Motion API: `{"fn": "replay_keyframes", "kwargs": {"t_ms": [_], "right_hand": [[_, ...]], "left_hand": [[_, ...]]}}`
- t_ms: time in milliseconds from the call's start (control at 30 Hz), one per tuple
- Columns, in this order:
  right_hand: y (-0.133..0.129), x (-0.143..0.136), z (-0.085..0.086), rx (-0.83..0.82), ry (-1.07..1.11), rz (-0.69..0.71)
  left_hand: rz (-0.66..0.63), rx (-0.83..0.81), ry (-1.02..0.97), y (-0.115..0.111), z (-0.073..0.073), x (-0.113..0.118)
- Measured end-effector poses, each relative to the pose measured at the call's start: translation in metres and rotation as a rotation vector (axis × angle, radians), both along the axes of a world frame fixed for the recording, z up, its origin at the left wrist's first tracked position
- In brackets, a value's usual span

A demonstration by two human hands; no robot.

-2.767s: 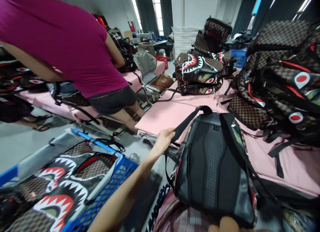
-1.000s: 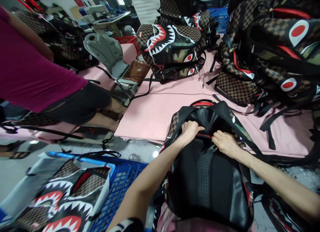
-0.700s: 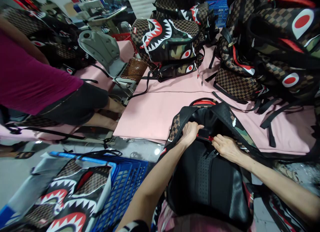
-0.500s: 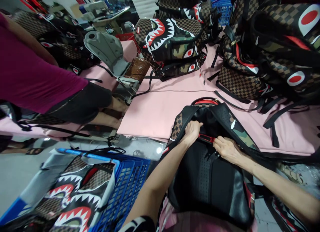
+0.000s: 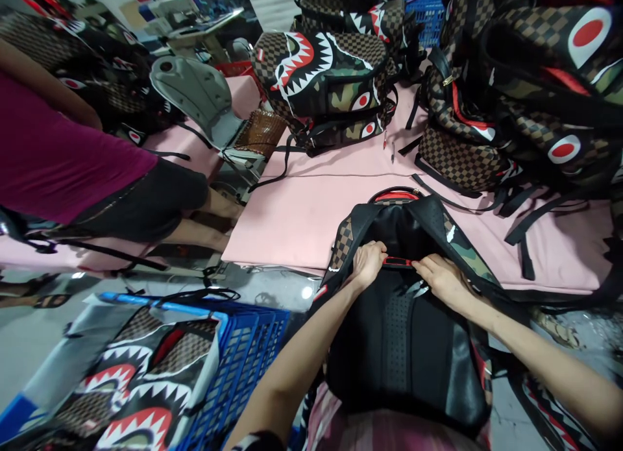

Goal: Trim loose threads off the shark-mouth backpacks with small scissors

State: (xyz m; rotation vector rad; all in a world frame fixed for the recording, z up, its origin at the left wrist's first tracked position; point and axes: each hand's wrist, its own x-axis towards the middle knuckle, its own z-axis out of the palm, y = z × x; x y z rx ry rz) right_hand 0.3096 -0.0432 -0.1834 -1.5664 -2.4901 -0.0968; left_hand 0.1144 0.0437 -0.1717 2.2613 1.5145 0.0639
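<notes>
A: What's nearest?

B: Pink striped cloth [image 5: 379, 431] at the person's lap, with a black padded backpack with a perforated back panel [image 5: 403, 347] lying back side up over it. Its top end reaches the near edge of the surface [image 5: 292, 217], which is pink.

A: And the hands?

B: Both narrow, fingers pinched. The left hand [image 5: 368, 264] has the left end of a thin red-edged strip [image 5: 398, 262] on the backpack; the right hand [image 5: 440, 279] has the other end.

A: How does the strip lie?

B: Directly between them, its long axis running hand to hand, crosswise to the backpack's length. Neither hand is clearly nearer.

A: Something silver by the right fingers?

B: A small shiny metal piece [image 5: 416, 289], perhaps snips; it's too small to be sure.

A: Off to the left?

B: A blue plastic lattice basket [image 5: 117, 298] on the floor, holding shark-mouth printed pieces.

A: Farther out?

B: Checkered shark-print backpacks [image 5: 335, 81] at the surface's far edge, and a checkered heap with red eye prints [image 5: 549, 100] towards its right edge. Beyond the left edge stands a person in a purple shirt [image 5: 73, 152].
</notes>
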Motion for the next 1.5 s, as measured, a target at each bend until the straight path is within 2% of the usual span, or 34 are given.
{"fn": "replay_keyframes", "kwargs": {"t_ms": [100,233,333,400,500,700,833,1033,1133,1333,1500], "right_hand": [[0.016,0.008,0.012,-0.073,0.092,0.067],[0.026,0.008,0.026,-0.104,0.104,0.106],[0.027,0.007,0.028,-0.087,0.108,0.125],[0.028,0.006,0.026,-0.082,0.109,0.139],[0.031,0.007,0.023,-0.094,0.097,0.161],[0.037,0.008,0.027,-0.112,0.062,0.172],[0.038,0.009,0.027,-0.103,0.116,0.152],[0.050,0.025,0.021,-0.120,0.386,0.130],[0.059,0.032,0.022,-0.077,0.459,0.027],[0.076,0.032,0.025,-0.143,0.324,-0.145],[0.076,0.033,0.022,-0.183,0.356,-0.191]], "left_hand": [[-0.110,0.049,-0.022,0.010,0.010,0.000],[-0.483,0.053,0.032,0.036,0.027,0.005],[-0.732,0.022,0.070,0.060,0.029,0.014],[-0.792,-0.007,0.053,0.071,0.024,0.020],[-0.800,-0.030,0.025,0.077,0.013,0.024],[-0.671,-0.043,0.051,0.066,0.004,0.021],[-0.468,-0.002,0.050,0.051,0.001,0.013],[-0.218,0.024,0.025,0.037,-0.004,0.003],[-0.145,-0.011,0.037,0.034,-0.002,0.007],[0.022,-0.104,0.123,0.037,0.001,0.027],[0.109,-0.124,0.127,0.037,-0.002,0.035]]}}
